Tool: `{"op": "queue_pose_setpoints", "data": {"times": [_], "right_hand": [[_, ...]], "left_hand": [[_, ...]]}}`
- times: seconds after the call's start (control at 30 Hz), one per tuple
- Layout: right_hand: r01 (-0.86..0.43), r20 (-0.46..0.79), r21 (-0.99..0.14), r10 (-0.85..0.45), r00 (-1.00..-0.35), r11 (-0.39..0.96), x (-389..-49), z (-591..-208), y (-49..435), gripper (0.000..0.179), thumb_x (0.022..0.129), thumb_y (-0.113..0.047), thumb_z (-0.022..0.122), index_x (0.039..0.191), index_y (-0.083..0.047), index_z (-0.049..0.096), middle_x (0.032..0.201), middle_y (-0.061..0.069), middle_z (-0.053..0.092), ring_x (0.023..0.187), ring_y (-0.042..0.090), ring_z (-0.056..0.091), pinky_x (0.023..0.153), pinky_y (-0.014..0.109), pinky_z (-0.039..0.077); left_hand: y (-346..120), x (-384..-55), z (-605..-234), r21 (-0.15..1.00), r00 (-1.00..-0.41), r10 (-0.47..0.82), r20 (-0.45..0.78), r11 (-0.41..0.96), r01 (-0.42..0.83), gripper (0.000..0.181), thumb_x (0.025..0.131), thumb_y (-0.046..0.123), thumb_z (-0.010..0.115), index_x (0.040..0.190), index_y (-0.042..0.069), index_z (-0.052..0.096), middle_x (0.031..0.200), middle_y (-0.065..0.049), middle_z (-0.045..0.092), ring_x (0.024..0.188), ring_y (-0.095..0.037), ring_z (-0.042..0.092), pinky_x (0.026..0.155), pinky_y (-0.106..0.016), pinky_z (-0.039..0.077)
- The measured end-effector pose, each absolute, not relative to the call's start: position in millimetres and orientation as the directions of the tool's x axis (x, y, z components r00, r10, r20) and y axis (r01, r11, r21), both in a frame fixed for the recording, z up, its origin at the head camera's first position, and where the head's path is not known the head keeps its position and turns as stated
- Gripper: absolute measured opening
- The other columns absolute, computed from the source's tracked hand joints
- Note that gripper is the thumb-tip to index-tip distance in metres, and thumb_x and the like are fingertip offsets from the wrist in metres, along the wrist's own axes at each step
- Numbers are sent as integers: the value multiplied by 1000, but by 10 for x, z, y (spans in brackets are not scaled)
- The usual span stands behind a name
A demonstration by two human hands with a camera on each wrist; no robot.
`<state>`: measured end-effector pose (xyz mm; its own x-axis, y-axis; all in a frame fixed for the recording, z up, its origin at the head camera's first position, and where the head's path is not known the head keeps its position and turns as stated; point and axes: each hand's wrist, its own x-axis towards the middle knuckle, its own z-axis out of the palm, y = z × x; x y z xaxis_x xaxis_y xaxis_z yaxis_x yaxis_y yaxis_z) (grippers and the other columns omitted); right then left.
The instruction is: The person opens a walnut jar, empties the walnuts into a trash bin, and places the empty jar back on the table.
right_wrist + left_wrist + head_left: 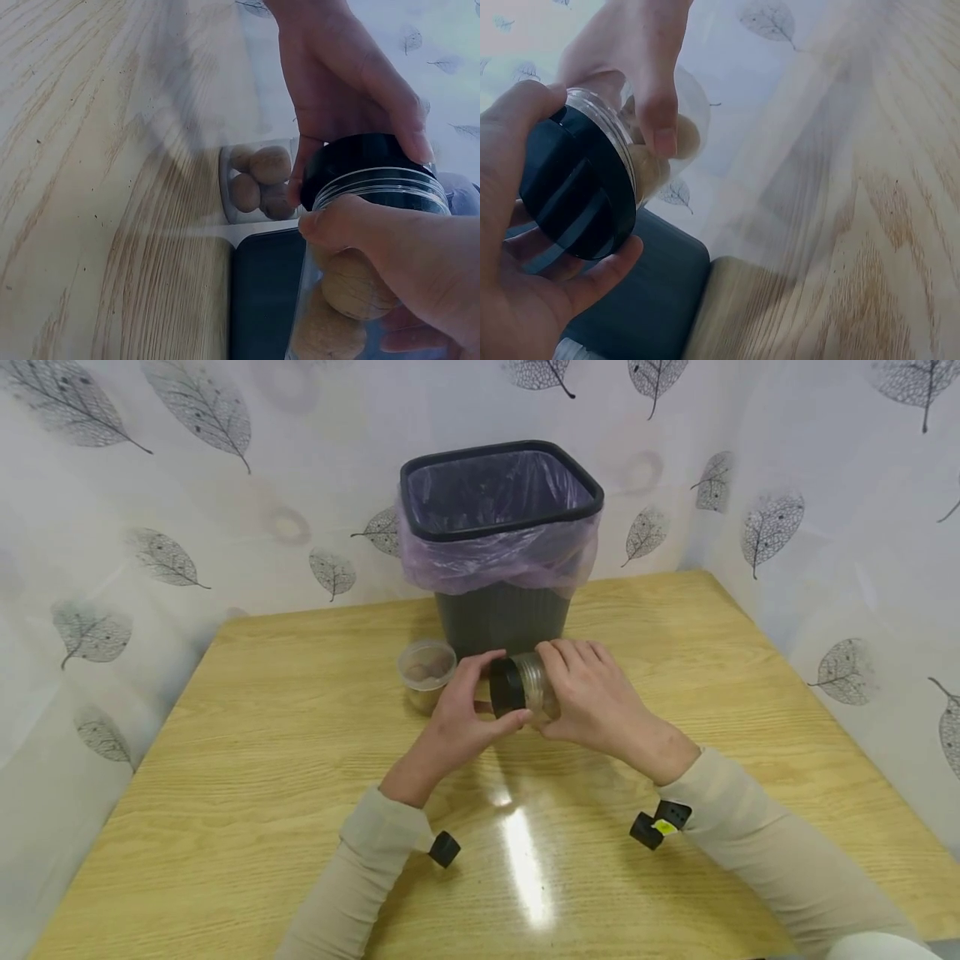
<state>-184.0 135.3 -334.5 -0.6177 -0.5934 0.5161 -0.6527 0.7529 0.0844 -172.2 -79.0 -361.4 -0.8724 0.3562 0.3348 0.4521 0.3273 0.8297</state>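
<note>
A clear jar (536,681) with a black lid (507,686) lies on its side in the air between both hands, above the table. My left hand (456,718) holds the lid, thumb and fingers spread around its rim. Around the jar's body curls my right hand (596,706). Brown round walnuts (356,285) show through the jar wall in the right wrist view. The lid sits at the mouth, with ridged clear threads (604,120) visible beside it; how tightly it sits I cannot tell. Just left of the hands stands a clear plastic container (426,667) holding several similar walnuts (261,176).
A dark bin (502,614) lined with a purple bag (498,556) stands behind the hands, at the back of the wooden table (247,760). Leaf-patterned covering (330,460) rises behind the table and at both sides.
</note>
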Motion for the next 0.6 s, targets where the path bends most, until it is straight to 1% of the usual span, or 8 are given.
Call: {"op": "queue_pose_setpoints", "data": {"times": [0.07, 0.17, 0.3, 0.43, 0.53, 0.57, 0.6], "right_hand": [[-651, 525, 91, -592, -612, 754, -1843, -3342, 1365, 93, 55, -43, 89, 127, 4, 52, 116, 21, 63, 108, 38, 61, 91, 51, 51], [-648, 532, 97, -590, -608, 755, -1849, -3330, 1380, 92, 56, -43, 89, 126, 4, 52, 116, 21, 63, 107, 38, 62, 91, 51, 51], [-639, 524, 95, -584, -620, 763, -1857, -3320, 1408, 93, 56, -43, 89, 126, 5, 52, 116, 22, 63, 108, 38, 61, 93, 51, 50], [-633, 516, 83, -577, -634, 770, -1860, -3317, 1441, 94, 55, -43, 90, 126, 6, 52, 116, 22, 63, 108, 39, 60, 95, 51, 49], [-630, 514, 75, -571, -640, 773, -1863, -3312, 1464, 94, 55, -42, 90, 127, 6, 52, 117, 22, 63, 108, 39, 60, 97, 51, 49], [-627, 514, 74, -569, -642, 775, -1864, -3308, 1473, 94, 55, -42, 90, 127, 5, 52, 117, 22, 63, 108, 39, 60, 97, 52, 49], [-625, 513, 71, -566, -645, 777, -1866, -3304, 1481, 94, 55, -42, 90, 127, 5, 52, 117, 22, 63, 108, 38, 60, 97, 52, 49]], "left_hand": [[-802, -1726, -3612, 829, -872, 361, 331, 330, 451, 81, 84, 24, 80, 149, 6, 36, 141, -12, 43, 124, -29, 50, 81, -38, 61], [-828, -1732, -3617, 818, -878, 351, 326, 361, 448, 81, 84, 24, 80, 150, 6, 36, 141, -12, 44, 123, -29, 51, 80, -38, 61], [-859, -1739, -3626, 791, -885, 342, 317, 419, 446, 81, 84, 26, 80, 150, 7, 37, 139, -12, 46, 122, -27, 52, 78, -35, 61], [-876, -1743, -3638, 780, -883, 355, 308, 437, 448, 80, 84, 27, 80, 149, 6, 38, 138, -15, 46, 122, -32, 53, 77, -37, 61], [-890, -1743, -3648, 748, -876, 364, 316, 473, 466, 78, 84, 29, 80, 149, 10, 40, 137, -15, 47, 118, -33, 54, 76, -38, 61], [-892, -1744, -3650, 727, -870, 368, 327, 491, 480, 78, 84, 29, 80, 149, 11, 41, 136, -15, 47, 118, -32, 55, 78, -38, 61], [-895, -1745, -3651, 704, -865, 373, 336, 511, 493, 77, 84, 30, 80, 148, 12, 42, 136, -15, 48, 118, -31, 54, 82, -39, 60]]}}
